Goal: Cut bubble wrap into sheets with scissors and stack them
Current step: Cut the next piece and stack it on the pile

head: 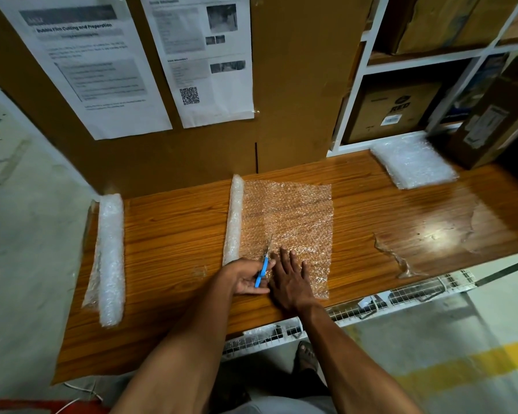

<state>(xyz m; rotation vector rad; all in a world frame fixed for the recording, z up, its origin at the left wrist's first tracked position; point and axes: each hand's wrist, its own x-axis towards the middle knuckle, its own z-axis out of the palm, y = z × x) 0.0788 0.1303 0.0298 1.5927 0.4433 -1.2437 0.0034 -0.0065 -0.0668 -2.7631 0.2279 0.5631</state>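
Bubble wrap (287,222) lies flat because your right hand (293,279) presses it, fingers straight; your left hand (245,277) grips the scissors (263,265).

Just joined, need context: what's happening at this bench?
A person is cutting bubble wrap on a wooden bench. The left hand grips blue-handled scissors, blades pointing away into the unrolled clear bubble wrap sheet, next to its roll. The right hand presses flat on the sheet. A stack of cut bubble wrap sheets sits far right; a second roll lies at left.
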